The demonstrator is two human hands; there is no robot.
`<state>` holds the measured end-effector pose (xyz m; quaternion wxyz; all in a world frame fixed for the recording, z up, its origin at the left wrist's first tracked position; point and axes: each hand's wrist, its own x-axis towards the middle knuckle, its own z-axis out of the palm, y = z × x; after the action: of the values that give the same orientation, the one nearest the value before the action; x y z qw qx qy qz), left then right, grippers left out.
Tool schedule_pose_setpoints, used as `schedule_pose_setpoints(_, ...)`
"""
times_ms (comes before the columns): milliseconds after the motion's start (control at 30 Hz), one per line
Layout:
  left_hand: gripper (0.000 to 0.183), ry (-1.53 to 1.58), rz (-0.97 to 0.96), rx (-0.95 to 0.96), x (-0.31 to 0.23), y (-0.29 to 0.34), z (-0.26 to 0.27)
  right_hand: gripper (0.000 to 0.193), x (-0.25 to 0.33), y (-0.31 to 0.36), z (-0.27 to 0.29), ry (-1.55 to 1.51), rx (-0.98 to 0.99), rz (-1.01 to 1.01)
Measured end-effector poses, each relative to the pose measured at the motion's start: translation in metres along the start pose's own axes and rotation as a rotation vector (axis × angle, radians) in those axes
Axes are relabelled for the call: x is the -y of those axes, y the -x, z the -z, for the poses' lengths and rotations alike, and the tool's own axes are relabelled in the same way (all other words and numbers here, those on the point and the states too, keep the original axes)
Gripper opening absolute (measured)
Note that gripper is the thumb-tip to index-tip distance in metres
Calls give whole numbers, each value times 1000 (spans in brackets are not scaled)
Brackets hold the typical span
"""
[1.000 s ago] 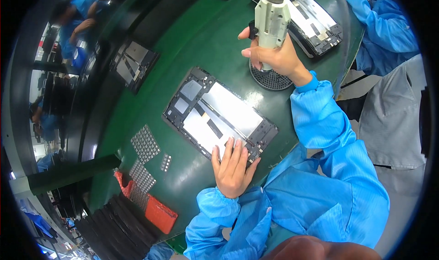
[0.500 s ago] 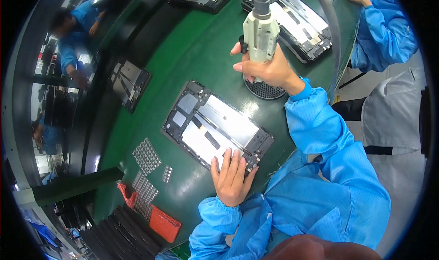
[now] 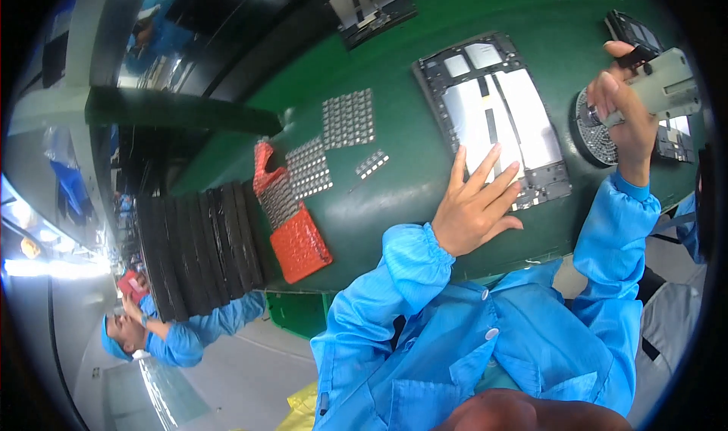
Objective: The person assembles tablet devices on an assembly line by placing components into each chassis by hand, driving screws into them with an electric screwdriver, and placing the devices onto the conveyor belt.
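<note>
An opened tablet (image 3: 497, 120) lies on the green table before me, showing silver battery panels and a black frame. My left hand (image 3: 478, 203) rests on its near edge, fingers spread flat and holding nothing. At the right, my right hand (image 3: 633, 120) is wrapped round a pale electric screwdriver (image 3: 667, 86) with a black lever. The tool's tip end is over or beside a round dish (image 3: 599, 146) with a perforated or dotted surface; I cannot tell whether they touch. My fingers hide part of the tool.
Left of the tablet are sheets of small silver parts (image 3: 349, 118), a short strip (image 3: 371, 164) and a red pouch (image 3: 301, 245). Black slabs (image 3: 197, 249) stand in a row at the table's left end, near a co-worker (image 3: 182, 340). Another opened tablet (image 3: 368, 10) lies at the back.
The view has swung left, so the tablet and both hands appear farther right. My left hand still lies on the tablet; my right hand still grips the screwdriver by the round dish.
</note>
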<state>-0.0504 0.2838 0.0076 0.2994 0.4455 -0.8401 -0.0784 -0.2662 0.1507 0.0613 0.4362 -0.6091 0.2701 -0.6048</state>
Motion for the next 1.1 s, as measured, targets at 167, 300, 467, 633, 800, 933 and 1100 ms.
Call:
schedule_pose_setpoints(167,22,-207,264,-289,49,39,53,38,15,-1,-34,-82,53,51)
schedule_pose_setpoints(300,24,62,997,-232,93,78,96,39,14,11,-51,-178,112,31)
schedule_pose_setpoints(467,37,-117,856,107,109,74,102,39,12,14,-51,-174,139,10)
schedule_pose_setpoints(633,28,454,1079,13,113,61,104,38,12,17,-45,-150,115,0)
schedule_pose_setpoints(800,19,713,1091,160,126,43,109,37,12,17,-45,-132,117,-56)
schedule_pose_setpoints(933,26,111,898,407,121,26,103,37,11,18,-45,-123,111,-63)
schedule_pose_setpoints(1100,27,34,790,352,110,24,98,38,17,20,-43,-50,97,-95)
